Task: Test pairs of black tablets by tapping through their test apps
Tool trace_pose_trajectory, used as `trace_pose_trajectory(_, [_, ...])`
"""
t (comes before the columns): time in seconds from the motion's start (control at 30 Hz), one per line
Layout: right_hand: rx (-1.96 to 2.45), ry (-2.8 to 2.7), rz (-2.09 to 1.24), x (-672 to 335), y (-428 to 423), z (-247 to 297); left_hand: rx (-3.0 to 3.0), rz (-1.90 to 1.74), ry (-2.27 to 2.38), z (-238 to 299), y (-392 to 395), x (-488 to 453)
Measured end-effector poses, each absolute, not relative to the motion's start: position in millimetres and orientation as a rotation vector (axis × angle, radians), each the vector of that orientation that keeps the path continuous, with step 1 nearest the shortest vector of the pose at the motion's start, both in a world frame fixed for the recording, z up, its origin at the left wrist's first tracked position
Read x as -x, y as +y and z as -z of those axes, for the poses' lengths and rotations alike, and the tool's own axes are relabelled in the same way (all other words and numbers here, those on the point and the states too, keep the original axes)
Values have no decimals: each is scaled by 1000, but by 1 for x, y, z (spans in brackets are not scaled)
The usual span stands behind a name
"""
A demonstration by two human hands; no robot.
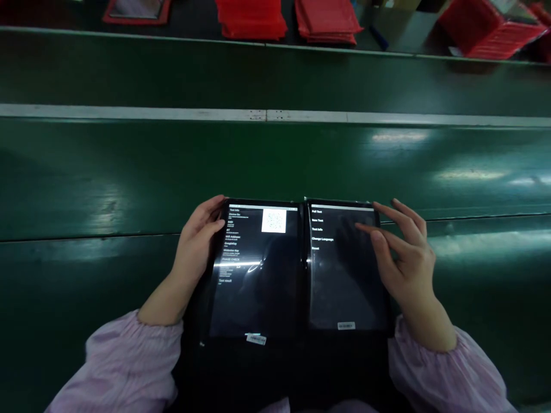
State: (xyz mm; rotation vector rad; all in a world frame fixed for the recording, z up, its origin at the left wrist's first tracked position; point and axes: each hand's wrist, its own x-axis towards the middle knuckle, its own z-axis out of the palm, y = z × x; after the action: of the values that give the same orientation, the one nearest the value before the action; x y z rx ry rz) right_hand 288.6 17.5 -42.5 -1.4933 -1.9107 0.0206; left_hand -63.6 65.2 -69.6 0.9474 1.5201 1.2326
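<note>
Two black tablets lie side by side on a green belt, both screens lit. The left tablet [253, 269] shows lines of small white test text and a QR code [274, 221]. On the right tablet [344, 275], a short white menu runs down the left of the screen. My left hand [196, 244] grips the upper left edge of the left tablet, thumb on the glass. Over the upper right of the right tablet, my right hand [404, 258] has its fingers spread, and its fingertips are at or just above the glass. A small barcode label [346, 326] lies near the right tablet's lower edge.
The green belt [275, 166] runs across the view, with a white strip [172, 112] along it. Beyond a far rail lie stacks of red sleeves [251, 17] and a blue marker [379, 38]. My pink cuffed sleeves [129, 361] enter from below.
</note>
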Motion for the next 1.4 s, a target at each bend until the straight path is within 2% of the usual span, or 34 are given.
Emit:
trace_pose_trajectory(0.23, [1528,-1785,-74,-294,-4,38,-1186,-1065,1550,77,65,68])
trace_pose_trajectory(0.47, [1539,-1705,-156,-292,-9,37,-933,-1174,1442,74,72,70])
trace_pose_trajectory(0.77, [1546,-1711,-250,-289,-10,38,-976,-1115,1545,70,68,66])
trace_pose_trajectory(1.4, [1602,-1941,-106,-282,-9,61,-919,-1140,1609,69,68,62])
